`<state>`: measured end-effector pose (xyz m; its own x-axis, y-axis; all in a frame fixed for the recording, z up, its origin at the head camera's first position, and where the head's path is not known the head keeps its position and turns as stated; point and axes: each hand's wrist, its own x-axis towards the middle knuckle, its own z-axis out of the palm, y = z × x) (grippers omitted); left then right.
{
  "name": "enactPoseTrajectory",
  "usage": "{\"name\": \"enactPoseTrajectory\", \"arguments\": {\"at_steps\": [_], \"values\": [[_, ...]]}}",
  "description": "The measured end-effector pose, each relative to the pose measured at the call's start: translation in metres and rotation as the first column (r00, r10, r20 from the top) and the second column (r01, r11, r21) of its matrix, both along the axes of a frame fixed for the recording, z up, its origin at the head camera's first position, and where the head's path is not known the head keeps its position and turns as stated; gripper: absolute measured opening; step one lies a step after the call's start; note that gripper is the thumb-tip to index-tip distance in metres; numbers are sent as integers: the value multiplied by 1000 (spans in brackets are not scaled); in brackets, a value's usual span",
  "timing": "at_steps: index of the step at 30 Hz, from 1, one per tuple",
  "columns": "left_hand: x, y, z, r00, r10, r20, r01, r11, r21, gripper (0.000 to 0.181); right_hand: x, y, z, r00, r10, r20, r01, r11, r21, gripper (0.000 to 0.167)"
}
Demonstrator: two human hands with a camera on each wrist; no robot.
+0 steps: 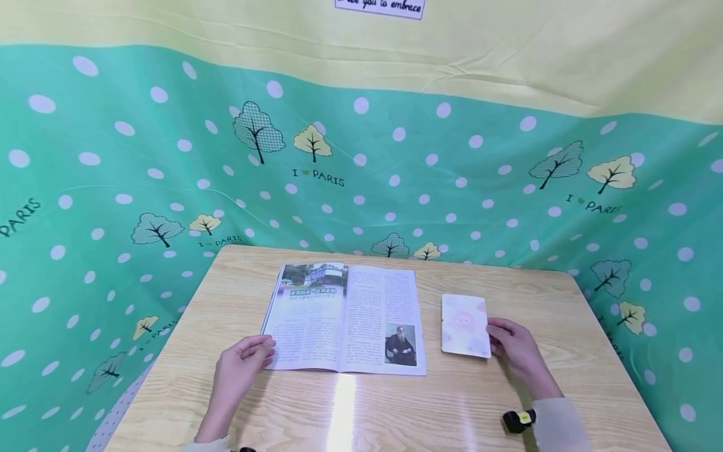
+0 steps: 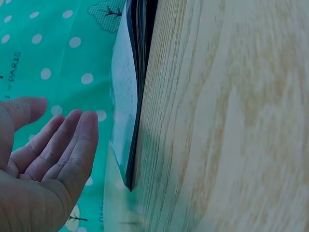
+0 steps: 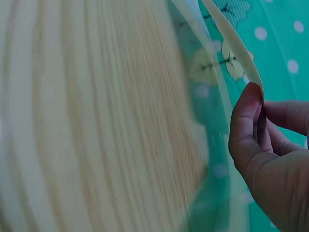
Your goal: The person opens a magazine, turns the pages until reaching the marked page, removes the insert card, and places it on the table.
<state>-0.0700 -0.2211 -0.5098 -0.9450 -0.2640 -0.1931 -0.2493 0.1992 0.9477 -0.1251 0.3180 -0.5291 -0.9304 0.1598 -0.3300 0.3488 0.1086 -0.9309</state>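
Note:
An open magazine [image 1: 361,301] lies on the wooden table, with a building photo on its left page and a portrait of a bearded person on the right. My left hand [image 1: 244,364] is at its lower left corner. Seen in the left wrist view, the thumb and fingers [image 2: 79,145] are apart and grip nothing, beside the magazine's page edges [image 2: 137,92]. To the right of the magazine is a small pale pink notebook [image 1: 464,326]. My right hand [image 1: 516,351] pinches its right edge between thumb and fingers; the right wrist view shows the thin cream edge [image 3: 239,46] in that pinch.
The wooden table [image 1: 407,414] extends around both items, with a bright light reflection near its front. A green dotted curtain [image 1: 361,188] with printed trees hangs behind and along both sides. A black wrist device [image 1: 516,420] sits at the right sleeve.

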Motion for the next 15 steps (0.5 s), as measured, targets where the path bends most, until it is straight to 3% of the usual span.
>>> {"name": "enactPoseTrajectory", "arguments": {"at_steps": [15], "values": [[-2,3,-2,1000,-17,-26,17,1000,-10,26,14,40,1,995,37,93,-54,981,187,45]]}}
